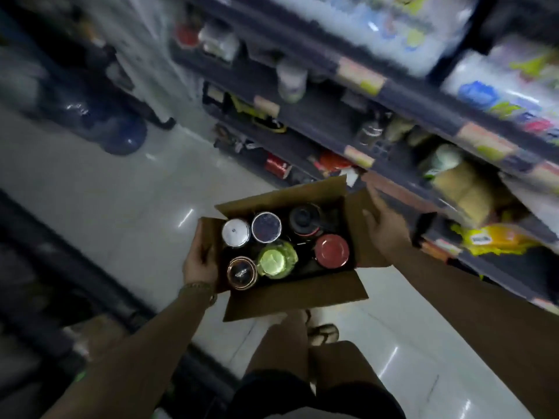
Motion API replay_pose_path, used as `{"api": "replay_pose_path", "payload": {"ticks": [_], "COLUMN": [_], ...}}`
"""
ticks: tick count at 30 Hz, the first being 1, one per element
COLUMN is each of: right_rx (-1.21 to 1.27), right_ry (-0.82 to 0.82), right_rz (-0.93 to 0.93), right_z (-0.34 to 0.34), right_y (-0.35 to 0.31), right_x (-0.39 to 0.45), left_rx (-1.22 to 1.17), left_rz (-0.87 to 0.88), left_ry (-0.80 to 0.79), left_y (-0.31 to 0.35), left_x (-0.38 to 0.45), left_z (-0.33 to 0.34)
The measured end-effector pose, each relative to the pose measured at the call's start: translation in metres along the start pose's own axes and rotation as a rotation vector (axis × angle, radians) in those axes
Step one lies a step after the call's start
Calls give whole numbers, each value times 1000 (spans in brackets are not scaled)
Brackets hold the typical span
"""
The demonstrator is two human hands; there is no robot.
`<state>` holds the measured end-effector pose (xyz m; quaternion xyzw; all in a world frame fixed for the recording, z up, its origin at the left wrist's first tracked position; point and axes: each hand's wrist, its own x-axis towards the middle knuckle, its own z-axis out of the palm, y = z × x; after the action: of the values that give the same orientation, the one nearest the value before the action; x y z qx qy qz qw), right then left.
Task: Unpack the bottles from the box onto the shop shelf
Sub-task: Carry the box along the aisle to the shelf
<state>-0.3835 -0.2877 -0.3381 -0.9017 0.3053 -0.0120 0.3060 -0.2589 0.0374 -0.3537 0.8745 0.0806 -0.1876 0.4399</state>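
Observation:
I carry an open cardboard box [290, 297] above the shop floor, in front of me. Several bottles stand upright inside it, seen from the top: a white cap [235, 232], a dark blue cap [266, 227], a black cap [305, 218], a red cap [331, 251], a green cap [274, 261] and a brown-rimmed cap [242, 272]. My left hand [198, 261] grips the box's left flap. My right hand [385, 228] holds the right side flap, fingers wrapped on it. The shop shelf [332, 116] runs along the right, blurred.
The shelf tiers hold packets, jars and bottles, with yellow packets [496, 240] low on the right. Dark blue water jugs [121, 137] stand on the pale tiled floor at the left. My legs and a sandalled foot [322, 334] are below the box.

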Motion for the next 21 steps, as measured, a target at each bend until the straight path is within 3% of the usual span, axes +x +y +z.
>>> {"api": "replay_pose_path", "payload": {"ticks": [5, 12, 21], "right_rx": [67, 108, 2], "right_ry": [-201, -368, -614], "right_rz": [-120, -338, -435], "right_z": [67, 136, 309], "right_y": [-69, -131, -100], "right_x": [75, 139, 211], "left_rx": [-87, -146, -200], "left_rz": [-140, -229, -414], "left_ry": [222, 360, 604], "left_y": [-44, -94, -230], "left_x": [27, 47, 103], "left_z": [-39, -60, 26]}}
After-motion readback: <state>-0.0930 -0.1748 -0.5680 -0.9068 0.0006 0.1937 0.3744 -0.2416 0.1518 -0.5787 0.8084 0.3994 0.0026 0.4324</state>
